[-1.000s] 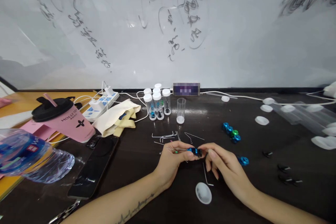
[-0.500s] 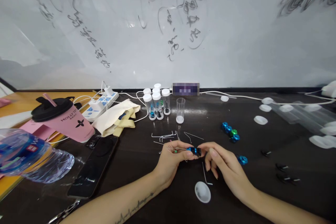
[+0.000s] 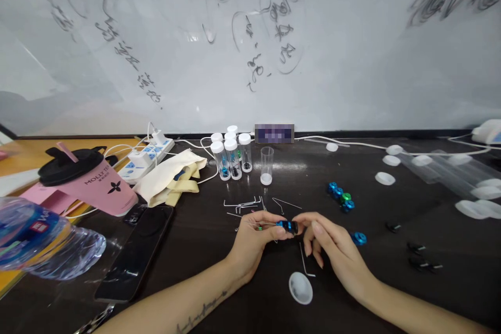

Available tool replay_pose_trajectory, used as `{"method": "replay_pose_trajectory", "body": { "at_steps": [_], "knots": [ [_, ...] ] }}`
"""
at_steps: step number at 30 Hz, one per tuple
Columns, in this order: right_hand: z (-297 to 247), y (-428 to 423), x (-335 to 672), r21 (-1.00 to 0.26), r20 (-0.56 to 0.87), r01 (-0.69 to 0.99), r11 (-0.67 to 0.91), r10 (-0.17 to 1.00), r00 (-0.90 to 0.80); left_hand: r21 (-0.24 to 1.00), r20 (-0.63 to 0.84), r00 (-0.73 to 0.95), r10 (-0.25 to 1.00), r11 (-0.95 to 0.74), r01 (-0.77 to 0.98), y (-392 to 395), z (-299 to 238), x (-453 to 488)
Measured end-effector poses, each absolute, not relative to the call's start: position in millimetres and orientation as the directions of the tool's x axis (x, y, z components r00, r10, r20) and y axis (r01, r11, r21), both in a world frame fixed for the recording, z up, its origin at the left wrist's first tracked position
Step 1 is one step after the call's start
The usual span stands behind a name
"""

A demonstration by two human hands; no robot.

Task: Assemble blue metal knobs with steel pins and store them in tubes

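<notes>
Between the thumb and fingers of my left hand is a small blue-and-black metal part, held level above the table. A thin metal rod lies along the same grip. My right hand is curled at the part's black end, its fingertips against it; the exact contact is partly hidden. Below the hands lie an L-shaped hex key and a white cap, hollow side up. More hex keys lie beyond my left hand. A single blue metal piece sits beside my right hand.
Capped clear tubes stand at the back beside an uncapped tube. Blue and green metal pieces and black screw-like parts lie right, near white caps. A phone, pink cup and water bottle occupy the left.
The view has shifted slightly, so everything sits a little further left. Both hands keep nearly the same pose around the blue-and-black part.
</notes>
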State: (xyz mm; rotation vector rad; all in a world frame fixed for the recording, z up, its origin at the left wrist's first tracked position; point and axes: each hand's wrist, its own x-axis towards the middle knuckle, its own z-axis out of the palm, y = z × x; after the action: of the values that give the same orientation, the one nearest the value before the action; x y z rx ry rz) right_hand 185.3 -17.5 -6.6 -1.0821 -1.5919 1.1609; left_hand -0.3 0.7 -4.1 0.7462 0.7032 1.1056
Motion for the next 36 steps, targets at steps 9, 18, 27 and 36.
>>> {"method": "replay_pose_trajectory", "body": {
  "at_steps": [9, 18, 27, 36],
  "knots": [
    [-5.1, -16.0, 184.6, -0.969, 0.161, 0.142, 0.201, 0.955, -0.249, 0.815, -0.13, 0.288, 0.949, 0.267, -0.514, 0.8, -5.6, 0.3],
    [-4.9, -17.9, 184.8, -0.967, 0.157, 0.156, 0.199, 0.956, -0.248, 0.818, -0.135, 0.285, 0.949, 0.269, -0.508, 1.1, -6.5, -0.5],
    [-4.5, -16.7, 184.2, -0.971, 0.15, 0.145, 0.188, 0.958, -0.243, 0.816, -0.13, 0.291, 0.948, 0.269, -0.511, 1.8, -4.8, -0.4],
    [-4.1, -17.0, 183.6, -0.972, 0.145, 0.15, 0.182, 0.963, -0.227, 0.819, -0.128, 0.29, 0.949, 0.266, -0.509, 0.9, -8.2, -1.5]
  ]
}}
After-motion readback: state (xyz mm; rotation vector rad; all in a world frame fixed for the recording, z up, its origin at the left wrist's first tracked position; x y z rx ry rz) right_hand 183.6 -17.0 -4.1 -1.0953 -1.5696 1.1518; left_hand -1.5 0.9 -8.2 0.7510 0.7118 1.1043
